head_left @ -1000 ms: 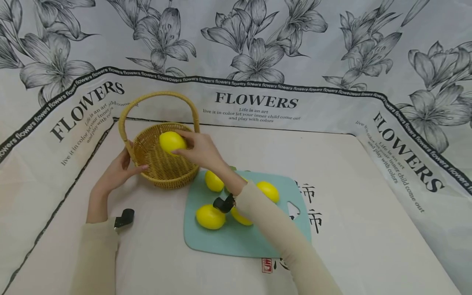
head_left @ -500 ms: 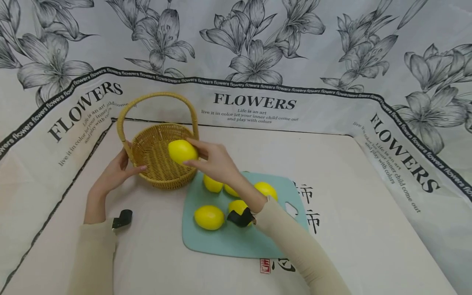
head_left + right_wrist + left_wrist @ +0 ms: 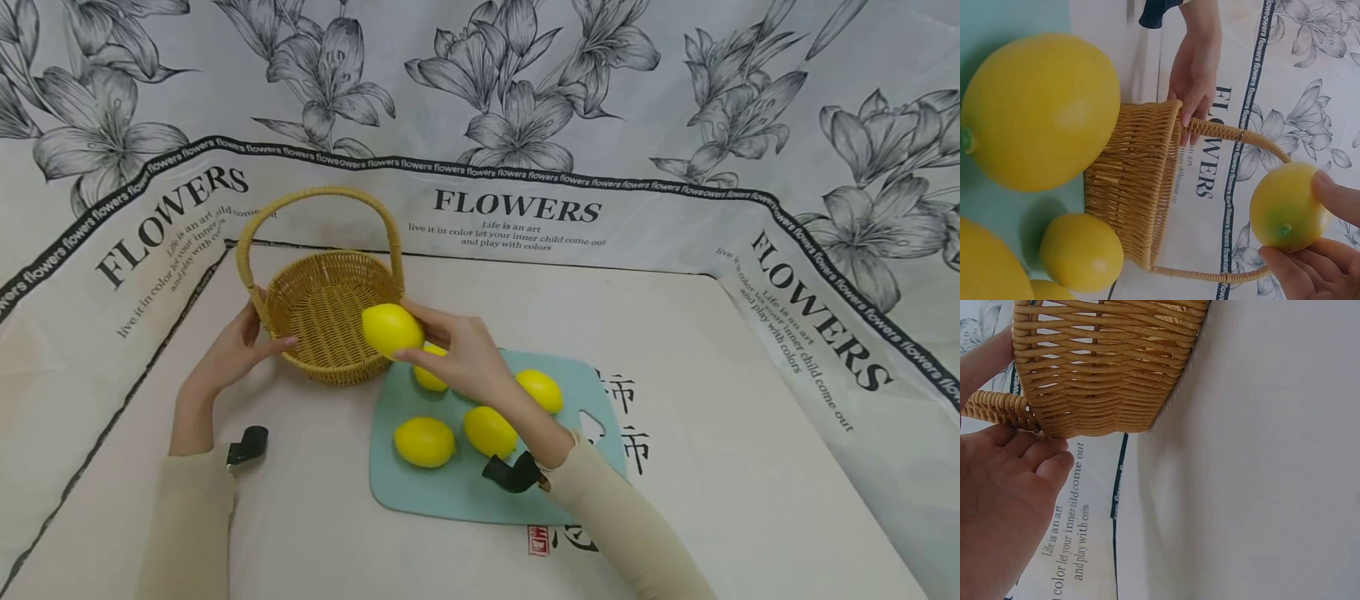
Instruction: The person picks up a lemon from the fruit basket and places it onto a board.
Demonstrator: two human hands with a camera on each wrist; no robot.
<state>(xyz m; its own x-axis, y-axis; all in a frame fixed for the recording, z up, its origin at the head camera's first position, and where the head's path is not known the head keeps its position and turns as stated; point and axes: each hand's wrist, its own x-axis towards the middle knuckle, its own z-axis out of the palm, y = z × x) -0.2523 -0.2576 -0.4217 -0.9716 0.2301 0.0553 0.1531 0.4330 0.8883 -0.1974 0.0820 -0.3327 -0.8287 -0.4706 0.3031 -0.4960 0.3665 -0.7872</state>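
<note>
A yellow lemon (image 3: 392, 330) is pinched between the thumb and fingers of my right hand (image 3: 474, 358), over the basket's right front rim and the board's near corner. In the right wrist view this lemon (image 3: 1289, 206) shows its greenish tip. My left hand (image 3: 234, 350) holds the wicker basket (image 3: 348, 372) at its left side by the handle's foot, thumb over the rim, other fingers behind. The left wrist view shows those fingers against the basket's woven wall (image 3: 1107, 375). No lemon shows inside the basket. Several lemons, including one lemon (image 3: 425, 442) at the front left, lie on a cutting board (image 3: 427, 492).
The basket's tall arched handle (image 3: 322, 192) rises above its bowl. The pale blue-green board lies right of the basket, its handle hole (image 3: 592, 427) toward the right. A white cloth with flower prints (image 3: 521, 125) and lettering stands behind the white table surface (image 3: 750, 467).
My right hand has drawn the lemon from over the basket's inside rightward and nearer to me, to its right rim. More lemons on the board are uncovered. My left hand has stayed put.
</note>
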